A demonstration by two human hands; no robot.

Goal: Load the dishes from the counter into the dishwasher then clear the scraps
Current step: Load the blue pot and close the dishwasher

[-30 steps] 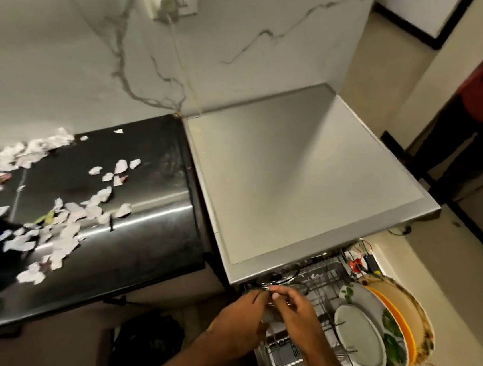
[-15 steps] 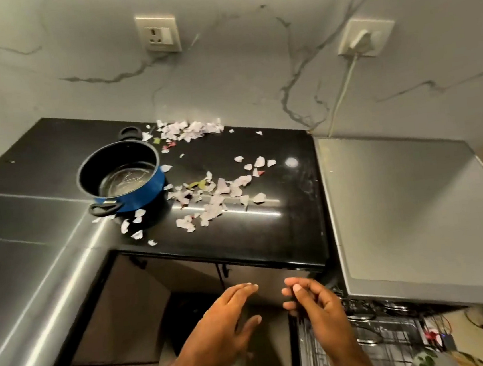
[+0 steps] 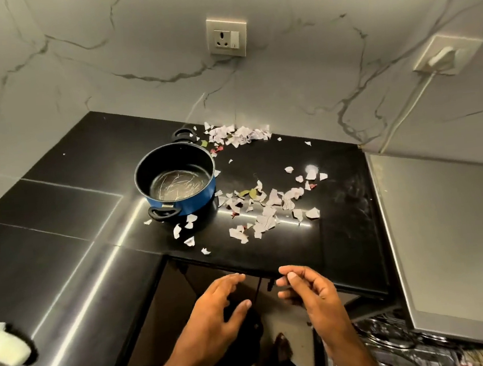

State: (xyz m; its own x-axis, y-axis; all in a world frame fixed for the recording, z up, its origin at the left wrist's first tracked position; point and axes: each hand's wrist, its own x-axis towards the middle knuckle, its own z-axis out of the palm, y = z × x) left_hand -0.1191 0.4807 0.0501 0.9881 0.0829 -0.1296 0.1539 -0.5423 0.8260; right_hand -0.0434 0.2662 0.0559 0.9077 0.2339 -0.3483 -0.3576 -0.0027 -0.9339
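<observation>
Plainly, nothing is held at this moment. The left hand (image 3: 215,310) is spread with its fingers nearly straight. The right hand (image 3: 311,291) is loosely curled, thumb and fingertips close together, but nothing can be made out between them. Both are raised side by side in front of the near edge of the black tabletop (image 3: 61,237), without touching it.

They are judged to be carried this way because a reach is being prepared. A blue pot (image 3: 176,180) is seen standing upright on the tabletop, well beyond the hands. Its two black handles are turned near and far, so a two-handed lift is invited. No other dish is seen on the tabletop.

Torn scraps (image 3: 267,210) are scattered just to the right of the pot, some right at its base, and a second heap (image 3: 238,135) lies against the wall behind it.

The dishwasher (image 3: 454,235) is set at the right, and part of its rack (image 3: 400,342) is seen beneath, beside the right forearm. The scraps are probably best left until the pot is lifted, since several lie close against it.
</observation>
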